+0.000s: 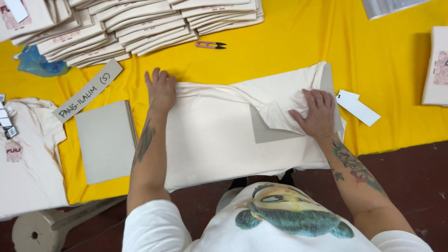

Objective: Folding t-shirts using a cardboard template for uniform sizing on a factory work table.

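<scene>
A cream shirt lies flat in the middle of the yellow table. The left hand rests open and flat on the shirt's left edge. The right hand presses a folded flap of the shirt over a grey cardboard sheet, fingers spread, gripping nothing. Small snips lie beyond the shirt, and a white tag lies just right of it.
</scene>
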